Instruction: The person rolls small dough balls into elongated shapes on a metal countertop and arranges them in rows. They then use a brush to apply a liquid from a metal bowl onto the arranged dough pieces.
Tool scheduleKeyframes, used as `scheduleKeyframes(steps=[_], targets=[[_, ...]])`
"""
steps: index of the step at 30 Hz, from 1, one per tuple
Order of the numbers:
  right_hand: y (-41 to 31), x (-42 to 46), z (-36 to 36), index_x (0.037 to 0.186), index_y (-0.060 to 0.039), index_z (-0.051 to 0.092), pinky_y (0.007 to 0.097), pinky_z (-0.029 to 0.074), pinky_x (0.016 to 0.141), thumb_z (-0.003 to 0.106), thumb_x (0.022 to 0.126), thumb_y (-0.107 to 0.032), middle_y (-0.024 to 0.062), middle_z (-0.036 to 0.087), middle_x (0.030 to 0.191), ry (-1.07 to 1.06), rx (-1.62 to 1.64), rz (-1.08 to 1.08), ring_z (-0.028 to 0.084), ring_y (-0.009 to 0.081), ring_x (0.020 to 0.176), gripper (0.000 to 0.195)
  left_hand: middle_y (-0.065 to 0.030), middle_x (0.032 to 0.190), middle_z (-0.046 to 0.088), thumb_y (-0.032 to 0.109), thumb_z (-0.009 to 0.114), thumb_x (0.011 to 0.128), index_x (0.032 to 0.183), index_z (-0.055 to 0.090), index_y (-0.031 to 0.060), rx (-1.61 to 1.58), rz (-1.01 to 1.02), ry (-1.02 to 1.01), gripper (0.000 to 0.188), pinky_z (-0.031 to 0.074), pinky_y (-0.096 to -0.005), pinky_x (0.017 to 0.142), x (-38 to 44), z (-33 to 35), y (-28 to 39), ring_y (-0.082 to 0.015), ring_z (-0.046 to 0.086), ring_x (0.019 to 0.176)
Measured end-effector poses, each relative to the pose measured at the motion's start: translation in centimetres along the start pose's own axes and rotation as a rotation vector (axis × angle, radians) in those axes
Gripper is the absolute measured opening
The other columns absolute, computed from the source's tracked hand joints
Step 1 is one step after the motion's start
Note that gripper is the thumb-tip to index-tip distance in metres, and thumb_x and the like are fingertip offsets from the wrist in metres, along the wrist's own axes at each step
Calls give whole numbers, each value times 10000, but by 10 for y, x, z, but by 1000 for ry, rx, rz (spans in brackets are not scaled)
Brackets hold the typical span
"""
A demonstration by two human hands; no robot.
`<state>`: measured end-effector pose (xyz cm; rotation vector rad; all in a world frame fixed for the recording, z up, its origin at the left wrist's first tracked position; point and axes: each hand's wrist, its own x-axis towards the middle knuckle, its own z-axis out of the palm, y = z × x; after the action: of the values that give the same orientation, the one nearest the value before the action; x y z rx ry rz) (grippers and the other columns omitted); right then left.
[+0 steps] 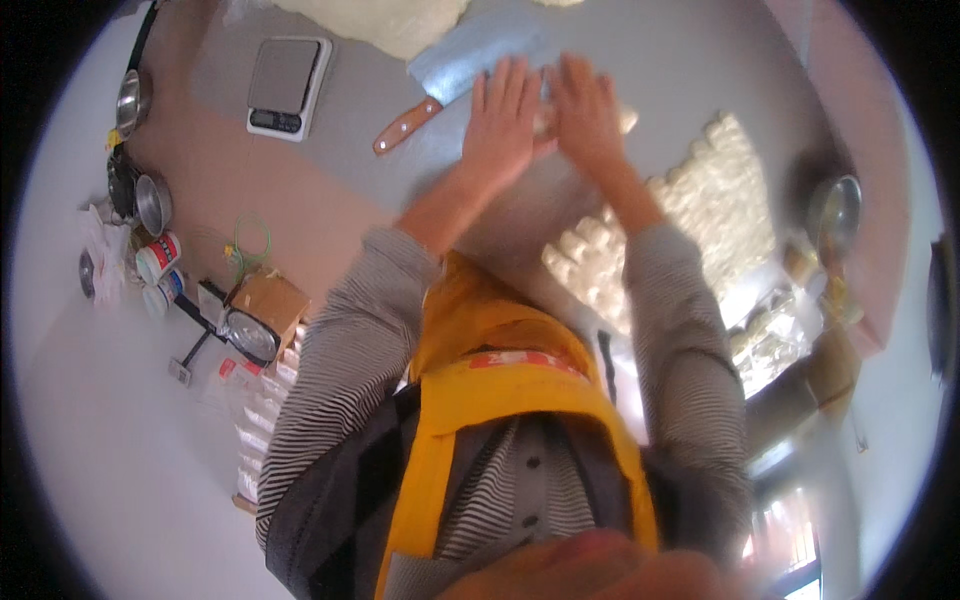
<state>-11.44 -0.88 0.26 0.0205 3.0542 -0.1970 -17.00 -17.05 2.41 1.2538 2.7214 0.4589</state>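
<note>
My left hand (504, 116) and my right hand (587, 112) lie side by side, palms down, on the grey work surface. Between and beneath them shows part of a pale piece, perhaps dough (546, 124); a bit of it sticks out right of my right hand. What lies under the palms is hidden. A wide-bladed cleaver with a riveted wooden handle (407, 126) rests just left of my left hand. Beyond the blade sits a large pale mass that looks like dough (390, 21). Rows of small pale lumps (712, 199) cover an area at the right, partly behind my right forearm.
A white digital scale (305, 112) stands at the upper left. Metal bowls (153, 204), tubs (159, 257) and a cardboard box (271, 296) are along the left. A green loop of cord (253, 235) lies nearby. At the right are another metal bowl (838, 210) and clear plastic wrapping (780, 337).
</note>
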Motion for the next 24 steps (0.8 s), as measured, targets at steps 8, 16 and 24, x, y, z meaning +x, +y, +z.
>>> scheduleKeyframes(steps=[8, 16, 24], targets=[[-14, -78, 10, 1573, -241, 387, 666, 203, 1191, 640, 923, -501, 154, 285, 1648, 35, 146, -10, 271, 419, 1505, 745, -198, 1611, 337, 542, 754, 821, 1526, 417, 61, -5, 134, -214, 918, 213, -586, 1212, -94, -17, -9, -411, 259, 1512], [33, 27, -18, 1561, -244, 394, 685, 209, 1178, 566, 989, -480, 158, 274, 1653, 110, -130, 314, 257, 469, 1498, 642, -204, 1614, 338, 551, 709, 863, 1505, 448, 76, 96, 5, 101, 840, 225, -637, 1191, -9, -3, -9, -412, 256, 1516], [-25, -65, 10, 1512, -225, 478, 670, 247, 1168, 669, 883, -491, 140, 342, 1620, 132, 195, -64, 303, 455, 1476, 709, -246, 1597, 338, 549, 718, 856, 1497, 426, 30, 7, 5, -157, 874, 232, -610, 1197, -92, -13, -1, -442, 262, 1503]])
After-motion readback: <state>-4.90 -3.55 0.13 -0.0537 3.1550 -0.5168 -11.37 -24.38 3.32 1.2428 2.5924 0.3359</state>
